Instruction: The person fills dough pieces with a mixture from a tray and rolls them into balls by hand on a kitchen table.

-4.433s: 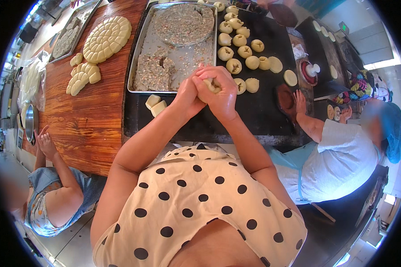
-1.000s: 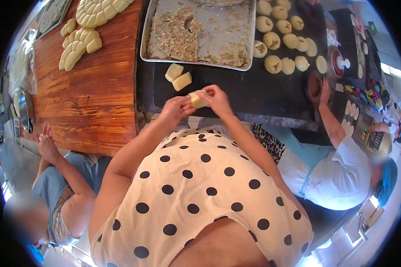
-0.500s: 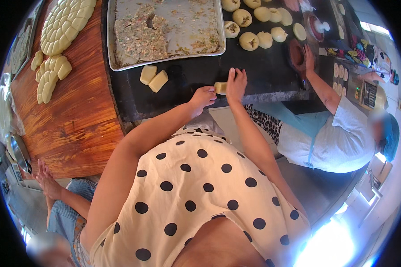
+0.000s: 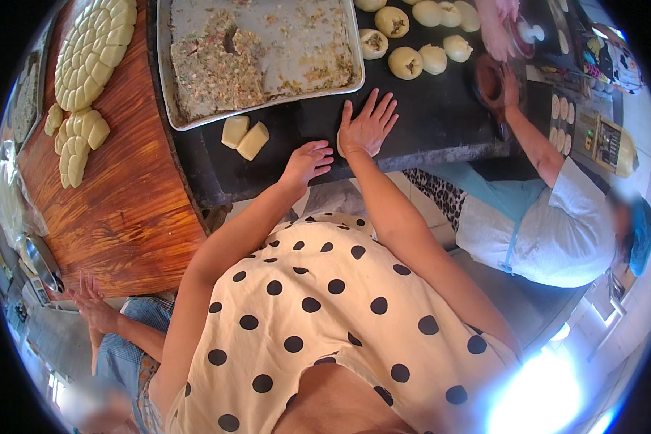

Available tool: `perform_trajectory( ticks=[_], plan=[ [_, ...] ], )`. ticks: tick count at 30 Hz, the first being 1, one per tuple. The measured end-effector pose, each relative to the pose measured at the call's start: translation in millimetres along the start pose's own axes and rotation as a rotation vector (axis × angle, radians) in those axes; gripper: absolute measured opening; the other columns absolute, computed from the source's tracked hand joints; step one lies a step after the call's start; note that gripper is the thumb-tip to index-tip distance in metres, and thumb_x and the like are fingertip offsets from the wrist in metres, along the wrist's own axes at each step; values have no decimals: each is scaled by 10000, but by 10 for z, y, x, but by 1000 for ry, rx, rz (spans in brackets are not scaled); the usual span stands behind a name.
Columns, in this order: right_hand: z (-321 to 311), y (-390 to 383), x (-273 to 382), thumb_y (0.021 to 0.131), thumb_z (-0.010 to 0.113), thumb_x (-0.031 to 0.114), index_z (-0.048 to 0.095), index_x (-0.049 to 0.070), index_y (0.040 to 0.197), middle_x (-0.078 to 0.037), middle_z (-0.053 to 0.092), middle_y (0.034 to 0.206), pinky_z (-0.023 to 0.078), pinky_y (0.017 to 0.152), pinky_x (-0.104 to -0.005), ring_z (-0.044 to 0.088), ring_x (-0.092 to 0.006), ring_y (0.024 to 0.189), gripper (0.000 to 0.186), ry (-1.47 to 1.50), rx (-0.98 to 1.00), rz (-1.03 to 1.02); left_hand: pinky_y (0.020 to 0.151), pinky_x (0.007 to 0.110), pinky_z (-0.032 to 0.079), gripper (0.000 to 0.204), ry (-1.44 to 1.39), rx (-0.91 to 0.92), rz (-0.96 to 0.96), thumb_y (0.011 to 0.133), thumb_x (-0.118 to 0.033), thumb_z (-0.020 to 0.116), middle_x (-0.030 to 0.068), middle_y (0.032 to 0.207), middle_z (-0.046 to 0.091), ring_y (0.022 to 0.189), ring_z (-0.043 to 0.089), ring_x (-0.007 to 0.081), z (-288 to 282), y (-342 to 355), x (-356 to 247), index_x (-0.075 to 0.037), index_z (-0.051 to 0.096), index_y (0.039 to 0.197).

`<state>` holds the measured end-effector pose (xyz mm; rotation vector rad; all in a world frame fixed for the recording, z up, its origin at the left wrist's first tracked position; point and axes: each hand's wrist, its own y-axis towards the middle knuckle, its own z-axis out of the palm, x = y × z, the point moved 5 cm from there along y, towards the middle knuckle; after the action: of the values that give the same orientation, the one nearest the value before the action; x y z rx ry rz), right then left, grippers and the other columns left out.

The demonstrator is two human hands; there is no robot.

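Note:
My right hand (image 4: 367,129) lies flat on the black worktop near its front edge, fingers stretched and spread. Beneath its palm is a piece of dough (image 4: 339,145); only a pale sliver shows at the left side. Just to the left, my left hand (image 4: 306,165) hovers at the table edge with loosely bent fingers and nothing visible in them. Two pale cut dough pieces (image 4: 252,141) rest side by side farther left. Behind them stands a metal tray (image 4: 260,108) with a chopped filling (image 4: 213,69) heaped on its left part.
Several round dough balls (image 4: 406,64), some open with filling showing, sit at the back right. A co-worker's hand (image 4: 510,85) is by a brown round dish (image 4: 489,81). Scored dough pieces (image 4: 94,54) cover part of the wooden table (image 4: 123,210). Another person's hands (image 4: 94,304) are at lower left.
My right hand has gone from gripping the dough piece upright to lying flat over it. My left hand has let go and drawn left. The view has shifted slightly.

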<state>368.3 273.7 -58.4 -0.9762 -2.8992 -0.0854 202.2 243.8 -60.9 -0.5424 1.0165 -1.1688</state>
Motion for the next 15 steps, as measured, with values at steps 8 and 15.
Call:
perform_trajectory(
  ticks=[8,15],
  plan=[
    [10,71,-119,974,404,512,286,-17,1488,-261,185,1565,82,1185,-524,145,-373,1469,746,334,-104,2,976,376,488,377,52,11,2,990,-177,488,154,1210,616,1123,595,248,-59,-263,-156,5,494,1321],
    [-148,-168,81,977,415,486,333,-15,1465,-287,218,1542,124,1176,-522,229,-394,1438,704,83,9,-292,1002,352,461,405,150,24,62,986,-145,499,156,1286,573,1173,568,234,-59,-218,5,13,471,1358]
  ],
)
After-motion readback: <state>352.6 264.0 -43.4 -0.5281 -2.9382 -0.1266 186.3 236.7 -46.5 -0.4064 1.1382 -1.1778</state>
